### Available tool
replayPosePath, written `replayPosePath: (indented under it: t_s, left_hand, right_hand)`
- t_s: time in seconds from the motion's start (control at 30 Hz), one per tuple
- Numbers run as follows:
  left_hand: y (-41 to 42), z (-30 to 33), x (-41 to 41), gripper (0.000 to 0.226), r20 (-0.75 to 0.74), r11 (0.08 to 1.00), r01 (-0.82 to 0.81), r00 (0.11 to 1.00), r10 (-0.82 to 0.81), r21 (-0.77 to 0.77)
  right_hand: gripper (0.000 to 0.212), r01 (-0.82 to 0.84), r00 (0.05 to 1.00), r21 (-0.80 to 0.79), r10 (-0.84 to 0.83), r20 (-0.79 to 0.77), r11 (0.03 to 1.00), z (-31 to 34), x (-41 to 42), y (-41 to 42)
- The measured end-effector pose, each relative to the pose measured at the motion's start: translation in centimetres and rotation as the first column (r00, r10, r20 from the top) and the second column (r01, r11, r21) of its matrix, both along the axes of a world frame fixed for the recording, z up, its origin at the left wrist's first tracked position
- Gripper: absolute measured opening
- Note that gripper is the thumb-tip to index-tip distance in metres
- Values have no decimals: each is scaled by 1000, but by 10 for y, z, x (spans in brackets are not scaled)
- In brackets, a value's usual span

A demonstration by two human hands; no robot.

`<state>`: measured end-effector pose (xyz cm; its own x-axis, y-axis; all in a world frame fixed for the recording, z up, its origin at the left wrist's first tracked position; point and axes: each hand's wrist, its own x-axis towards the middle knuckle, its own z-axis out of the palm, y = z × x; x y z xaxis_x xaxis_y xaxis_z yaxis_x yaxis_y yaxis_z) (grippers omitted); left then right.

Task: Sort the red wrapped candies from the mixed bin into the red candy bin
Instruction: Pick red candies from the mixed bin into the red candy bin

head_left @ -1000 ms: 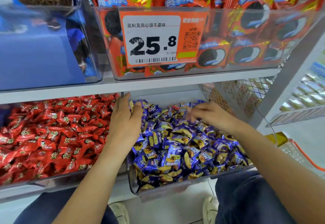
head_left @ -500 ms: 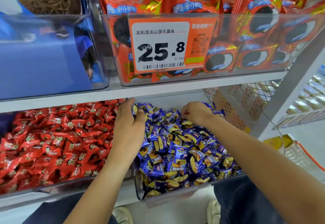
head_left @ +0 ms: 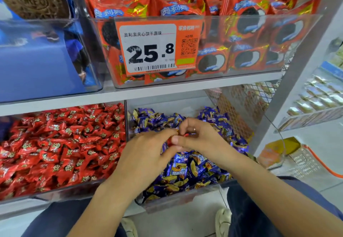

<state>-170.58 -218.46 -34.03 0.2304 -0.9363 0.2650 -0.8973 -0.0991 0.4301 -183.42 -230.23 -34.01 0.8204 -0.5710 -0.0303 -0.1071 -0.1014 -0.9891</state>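
Fingers — around red candy

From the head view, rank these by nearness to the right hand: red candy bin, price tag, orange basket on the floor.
From the right hand, over the mixed bin:
1. Red candy bin, left on the same shelf.
2. Price tag, up on the shelf above.
3. Orange basket, far right on the floor.

Upper shelf: red cookie packets are held in a clear bin fronted by an orange price tag; a blue bin is set alongside.
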Motion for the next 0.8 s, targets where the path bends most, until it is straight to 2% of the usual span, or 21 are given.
replayPosePath:
  t_s: [0.07,0.13,0.2,0.27,0.33,0.4,0.47,0.53,0.57,0.63,0.73,0.8]
  left_hand:
    - [2,4,6,28,-43,999,-41,998,40,-23]
    - [10,12,20,25,-85,984,-170,983,165,-50]
    - [24,16,44,25,-86,934,-353,934,347,-62]
    - [39,14,68,35,12,851,-525,851,526,-16]
    - [48,10,83,51,37,802,-593,805,592,69]
    - [47,9,79,63,-74,827,-552,825,561,109]
    - [38,9,66,76,-217,880,-460,853,475,119]
    - [27,6,53,81,-256,916,-364,881,397,167]
    - [22,2,51,74,-223,924,-317,905,362,214]
    - [16,-5,53,57,-167,914,-253,934,317,316]
    - [13,-12,61,56,-160,900,-229,939,305,372]
    - [13,-14,63,57,-154,899,-227,941,302,374]
  right_hand:
    - [14,-56,998,19,56,-23,998,3,-2,-3]
    - [20,-34,994,-123,21,-106,992,2,-3,-12]
    - [23,37,978,-338,-103,-179,941,-3,-7,-24]
    - [29,-35,946,-596,-165,-278,802,-11,-9,-30]
    - [42,-208,934,-736,-91,-344,644,-19,-2,-22]
    - [50,-327,937,-794,66,-344,513,-29,14,-6]
    - [53,-399,916,-855,99,-389,333,-45,37,10]
    - [59,-604,789,-776,3,-614,183,-52,58,20]
    - [59,-697,699,-698,-61,-713,164,-52,66,20]
    - [60,-778,583,-607,-173,-794,163,-50,75,7]
    - [60,-838,435,-511,-332,-837,191,-47,74,-25]
    - [57,-837,379,-491,-391,-839,243,-48,61,-47]
